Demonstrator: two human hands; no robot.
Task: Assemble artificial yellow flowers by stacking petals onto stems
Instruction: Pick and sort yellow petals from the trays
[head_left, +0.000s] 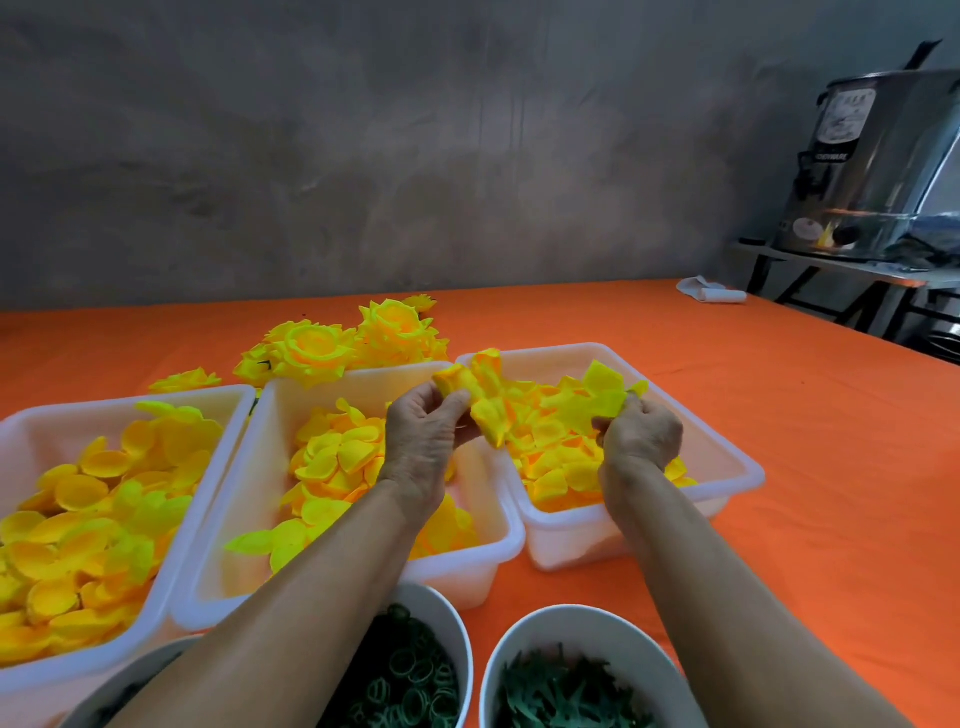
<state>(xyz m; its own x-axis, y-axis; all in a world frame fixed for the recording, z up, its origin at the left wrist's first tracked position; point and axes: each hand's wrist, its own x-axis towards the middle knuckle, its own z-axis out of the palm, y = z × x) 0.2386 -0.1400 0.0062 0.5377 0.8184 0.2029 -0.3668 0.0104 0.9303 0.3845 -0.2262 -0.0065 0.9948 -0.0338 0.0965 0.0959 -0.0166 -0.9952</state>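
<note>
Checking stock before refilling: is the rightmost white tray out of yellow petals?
No. The rightmost white tray holds a heap of yellow petals, and the right hand pinches one above it.

The tabletop (727, 415) is covered in plain bright orange. Three bins (737, 467) on it are translucent white and hold yellow petals (78, 545) shading to orange at their centres. The finished flowers (311, 348) behind them are the same yellow. Two white bowls (498, 660) hold dark green parts. The wall (363, 156) is mottled grey, the pot (878, 171) shiny silver.
</note>
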